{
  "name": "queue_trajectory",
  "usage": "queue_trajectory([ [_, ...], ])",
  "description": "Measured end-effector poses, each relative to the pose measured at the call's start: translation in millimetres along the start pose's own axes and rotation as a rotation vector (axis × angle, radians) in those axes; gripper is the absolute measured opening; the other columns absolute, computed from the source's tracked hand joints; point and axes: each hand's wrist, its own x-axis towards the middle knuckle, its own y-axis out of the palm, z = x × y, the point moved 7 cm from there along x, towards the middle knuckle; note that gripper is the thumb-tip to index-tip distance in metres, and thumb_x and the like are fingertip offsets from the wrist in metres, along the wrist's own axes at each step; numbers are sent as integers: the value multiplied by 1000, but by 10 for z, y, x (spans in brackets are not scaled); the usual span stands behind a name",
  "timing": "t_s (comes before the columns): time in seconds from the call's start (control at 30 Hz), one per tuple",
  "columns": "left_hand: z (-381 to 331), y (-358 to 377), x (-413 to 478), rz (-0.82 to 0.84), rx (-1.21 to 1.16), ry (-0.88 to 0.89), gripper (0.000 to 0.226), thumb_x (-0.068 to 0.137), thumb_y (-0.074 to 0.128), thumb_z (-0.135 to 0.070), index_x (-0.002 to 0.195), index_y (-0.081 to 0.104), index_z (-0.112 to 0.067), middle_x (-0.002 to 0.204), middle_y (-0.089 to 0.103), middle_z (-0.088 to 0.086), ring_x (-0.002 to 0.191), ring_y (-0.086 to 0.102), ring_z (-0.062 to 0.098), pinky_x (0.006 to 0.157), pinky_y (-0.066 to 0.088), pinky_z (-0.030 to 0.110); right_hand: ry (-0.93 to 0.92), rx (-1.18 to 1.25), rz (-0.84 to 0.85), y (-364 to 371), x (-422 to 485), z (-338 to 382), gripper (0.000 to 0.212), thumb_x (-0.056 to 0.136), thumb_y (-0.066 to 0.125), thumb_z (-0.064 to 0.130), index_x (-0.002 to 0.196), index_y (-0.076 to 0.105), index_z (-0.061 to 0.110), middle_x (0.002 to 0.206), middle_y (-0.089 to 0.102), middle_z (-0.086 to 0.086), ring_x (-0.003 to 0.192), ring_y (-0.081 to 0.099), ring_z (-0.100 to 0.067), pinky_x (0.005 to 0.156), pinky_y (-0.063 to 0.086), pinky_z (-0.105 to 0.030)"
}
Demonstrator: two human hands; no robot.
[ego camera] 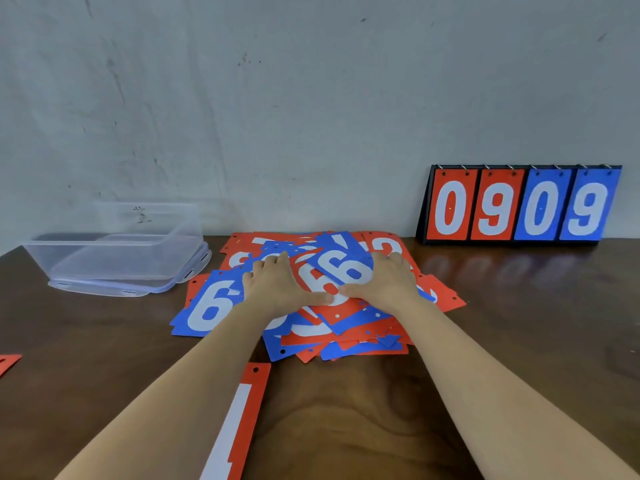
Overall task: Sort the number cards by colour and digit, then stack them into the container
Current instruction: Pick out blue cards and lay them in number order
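One pile under left hand, right hand; one container.

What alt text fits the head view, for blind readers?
The left hand and right hand rest flat on a mixed pile of red and blue number cards. A clear container stands left of it, a 0909 scoreboard right.

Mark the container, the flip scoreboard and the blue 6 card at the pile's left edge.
container (110, 263): head view, on its clear front wall.
flip scoreboard (540, 209): head view, on its blue 0 panel.
blue 6 card (207, 306): head view, middle of its face.
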Motion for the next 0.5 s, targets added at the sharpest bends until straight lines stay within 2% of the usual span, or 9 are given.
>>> queue_trajectory([
  [0.1, -34, -21, 53, 26, 57, 14, 115, 58, 63, -83, 148, 31, -19, 148, 37, 8, 138, 30, 31, 111, 25, 51, 38, -10, -44, -54, -38, -42, 108, 65, 71, 71, 147, 27, 17, 150, 27, -12, 138, 30, -31, 109, 35, -45],
  [0.2, -27, -32, 88, 8, -48, 13, 109, 57, 71, -78, 143, 35, -22, 138, 48, 5, 132, 40, 29, 111, 27, 51, 68, 114, -78, -112, -107, -82, 107, 63, 80, 60, 142, 25, 15, 140, 32, -9, 127, 43, -29, 97, 45, -41],
  [0.27, -9, -84, 72, -71, -136, 6, 101, 58, 77, -70, 138, 37, -23, 130, 53, 3, 127, 45, 27, 110, 30, 50, 55, 256, -64, -148, -145, -105, 88, 70, 82, 42, 134, 29, 12, 129, 43, -7, 111, 53, -26, 83, 49, -38],
  [0.33, -8, -165, 19, -177, -136, 24, 87, 64, 80, -59, 131, 39, -22, 122, 56, 2, 120, 48, 25, 107, 33, 47, 42, 439, -66, -208, -165, -139, 60, 83, 73, 22, 128, 36, 9, 125, 52, -8, 98, 54, -22, 72, 46, -34],
  [0.4, -11, -241, -33, -247, -246, 78, 67, 74, 80, -41, 125, 43, -18, 108, 60, 1, 106, 56, 22, 102, 41, 45, 75, 613, -125, -310, -183, -209, 42, 88, 67, 10, 123, 44, 7, 124, 56, -9, 96, 55, -20, 69, 48, -30],
  [0.47, 6, -307, -76, -236, -562, 132, 50, 81, 77, -20, 119, 46, -11, 95, 67, 3, 88, 65, 20, 83, 55, 38, 116, 765, -182, -415, -205, -290, 32, 87, 66, 5, 115, 51, 7, 121, 60, -11, 100, 60, -22, 74, 51, -32],
  [0.5, 34, -364, -97, -240, -712, 142, 45, 82, 76, -13, 115, 46, -9, 91, 69, 5, 82, 67, 18, 72, 56, 30, 127, 837, -192, -469, -231, -309, 27, 87, 66, 4, 111, 53, 7, 119, 62, -11, 100, 61, -22, 75, 53, -33],
])
